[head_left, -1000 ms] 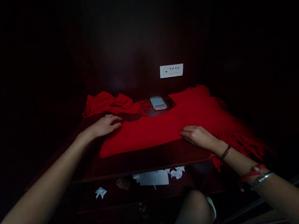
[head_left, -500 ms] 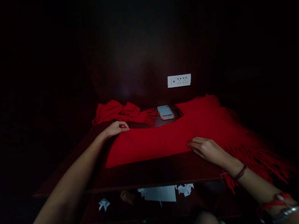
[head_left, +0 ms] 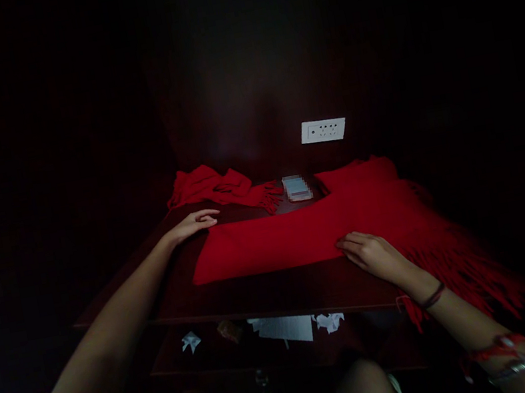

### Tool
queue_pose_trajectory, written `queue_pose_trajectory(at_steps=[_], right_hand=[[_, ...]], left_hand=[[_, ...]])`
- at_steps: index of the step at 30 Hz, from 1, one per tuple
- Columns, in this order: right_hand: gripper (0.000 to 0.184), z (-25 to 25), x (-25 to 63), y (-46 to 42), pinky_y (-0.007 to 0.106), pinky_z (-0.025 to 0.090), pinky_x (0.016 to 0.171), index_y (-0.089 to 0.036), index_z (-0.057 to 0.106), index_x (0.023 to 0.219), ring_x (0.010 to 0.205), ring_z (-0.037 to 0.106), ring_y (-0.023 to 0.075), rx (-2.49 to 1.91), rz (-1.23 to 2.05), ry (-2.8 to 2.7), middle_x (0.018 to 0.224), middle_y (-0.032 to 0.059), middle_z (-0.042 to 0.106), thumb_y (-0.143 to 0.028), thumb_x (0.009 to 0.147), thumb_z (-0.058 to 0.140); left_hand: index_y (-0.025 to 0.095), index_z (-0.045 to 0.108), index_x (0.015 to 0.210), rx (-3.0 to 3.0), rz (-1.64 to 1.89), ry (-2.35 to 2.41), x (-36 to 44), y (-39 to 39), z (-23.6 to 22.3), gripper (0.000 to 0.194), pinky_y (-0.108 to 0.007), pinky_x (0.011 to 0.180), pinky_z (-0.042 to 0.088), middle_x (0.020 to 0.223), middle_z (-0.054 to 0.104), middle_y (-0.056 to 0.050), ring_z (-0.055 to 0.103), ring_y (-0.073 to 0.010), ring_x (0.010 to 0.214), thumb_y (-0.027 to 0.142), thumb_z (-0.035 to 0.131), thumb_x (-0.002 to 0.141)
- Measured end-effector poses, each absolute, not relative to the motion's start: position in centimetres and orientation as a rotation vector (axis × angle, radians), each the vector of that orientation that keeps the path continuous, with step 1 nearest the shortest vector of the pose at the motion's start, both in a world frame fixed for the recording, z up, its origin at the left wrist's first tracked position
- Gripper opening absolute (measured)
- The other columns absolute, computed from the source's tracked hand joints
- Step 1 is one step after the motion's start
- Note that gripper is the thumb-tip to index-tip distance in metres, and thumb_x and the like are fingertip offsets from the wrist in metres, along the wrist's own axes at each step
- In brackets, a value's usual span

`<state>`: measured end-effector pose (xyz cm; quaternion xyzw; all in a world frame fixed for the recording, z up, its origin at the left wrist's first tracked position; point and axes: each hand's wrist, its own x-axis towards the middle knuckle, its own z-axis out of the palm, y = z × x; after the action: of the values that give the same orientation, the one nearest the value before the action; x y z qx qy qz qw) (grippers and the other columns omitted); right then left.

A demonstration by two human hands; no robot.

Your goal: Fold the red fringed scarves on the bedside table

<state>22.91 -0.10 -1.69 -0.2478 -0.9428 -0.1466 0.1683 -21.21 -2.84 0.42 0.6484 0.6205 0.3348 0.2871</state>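
A red fringed scarf (head_left: 299,234) lies folded across a dark wooden table (head_left: 269,290). My left hand (head_left: 193,223) rests at its far left corner, fingers stretched flat along the fold's edge. My right hand (head_left: 371,253) lies on the near right edge of the scarf, fingers extended and pressing down. The scarf's fringe (head_left: 464,276) hangs off the table's right side. Another bunched part of red cloth (head_left: 212,185) lies at the back left.
A small blurred pale object (head_left: 296,188) sits at the back of the table. A white wall socket (head_left: 323,130) is on the dark panel behind. Crumpled papers (head_left: 286,328) lie on a shelf below. My knee (head_left: 363,392) shows beneath. The room is very dark.
My left hand drew back slightly from the scarf's corner and flattened; my right hand stayed on the near edge. The view shifted a little to the left.
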Motion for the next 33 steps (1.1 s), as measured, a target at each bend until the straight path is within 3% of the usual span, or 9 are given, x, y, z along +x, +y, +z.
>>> queue_pose_trajectory(at_steps=[2,7,12,16,22,26,33], right_hand=[[0.024,-1.6,22.8,-0.1,0.031,0.044,0.077,-0.016,0.057,0.094,0.082,0.053,0.0169,-0.715,-0.433,-2.691,0.089,0.0075,0.059,-0.016,0.078,0.040],[0.030,-0.3,19.5,-2.6,0.033,0.044,0.077,-0.017,0.052,0.105,0.087,0.052,0.0182,-0.738,-0.356,-2.717,0.099,0.0083,0.056,-0.018,0.076,0.042],[0.025,1.0,10.5,-6.5,0.028,0.041,0.076,-0.018,0.053,0.101,0.085,0.051,0.0152,-0.471,-0.177,-2.781,0.092,0.0054,0.056,-0.019,0.078,0.042],[0.019,0.5,3.3,-7.9,0.029,0.039,0.073,-0.015,0.053,0.093,0.081,0.050,0.0166,-0.336,-0.219,-2.753,0.086,0.0062,0.056,-0.023,0.078,0.045],[0.016,-0.5,-1.6,-8.7,0.029,0.037,0.064,-0.014,0.053,0.089,0.077,0.048,0.0175,-0.211,-0.319,-2.722,0.082,0.0068,0.054,-0.022,0.077,0.046],[0.012,-0.7,-2.3,-9.2,0.028,0.034,0.058,-0.015,0.054,0.082,0.069,0.047,0.0162,-0.150,-0.438,-2.716,0.076,0.0058,0.054,-0.014,0.079,0.042],[0.016,-0.1,-2.5,-9.1,0.028,0.034,0.064,-0.017,0.054,0.085,0.073,0.047,0.0158,-0.230,-0.336,-2.612,0.074,0.0039,0.054,-0.017,0.082,0.039]], left_hand=[[0.016,0.047,0.110,1.715,0.854,1.697,-21.4,-3.1,0.5,0.054,-0.026,0.070,0.039,0.082,0.059,-0.001,0.053,-0.0138,0.074,0.044,0.054,0.064],[0.016,0.050,0.108,1.705,0.936,1.692,-22.1,-3.6,0.5,0.051,-0.024,0.074,0.037,0.100,0.055,-0.003,0.050,-0.0149,0.086,0.046,0.051,0.067],[0.016,0.044,0.116,1.679,0.916,1.553,-22.8,-3.5,0.3,0.057,-0.025,0.074,0.037,0.088,0.058,-0.002,0.052,-0.0135,0.079,0.042,0.054,0.066],[0.013,0.045,0.114,1.649,0.937,1.470,-23.1,-3.3,0.2,0.061,-0.027,0.078,0.035,0.083,0.060,-0.003,0.053,-0.0132,0.078,0.034,0.063,0.060],[0.015,0.028,0.126,1.636,0.979,1.337,-23.3,-3.3,0.4,0.074,-0.028,0.080,0.033,0.086,0.061,-0.003,0.052,-0.0123,0.079,0.024,0.063,0.061],[0.013,0.035,0.123,1.659,1.021,1.389,-23.3,-3.2,0.2,0.068,-0.025,0.075,0.033,0.071,0.059,0.002,0.050,-0.0100,0.071,0.023,0.063,0.061],[0.012,0.043,0.116,1.722,1.124,1.483,-23.2,-2.2,-0.5,0.053,-0.020,0.057,0.032,0.059,0.045,0.005,0.040,-0.0078,0.056,0.035,0.052,0.069]])
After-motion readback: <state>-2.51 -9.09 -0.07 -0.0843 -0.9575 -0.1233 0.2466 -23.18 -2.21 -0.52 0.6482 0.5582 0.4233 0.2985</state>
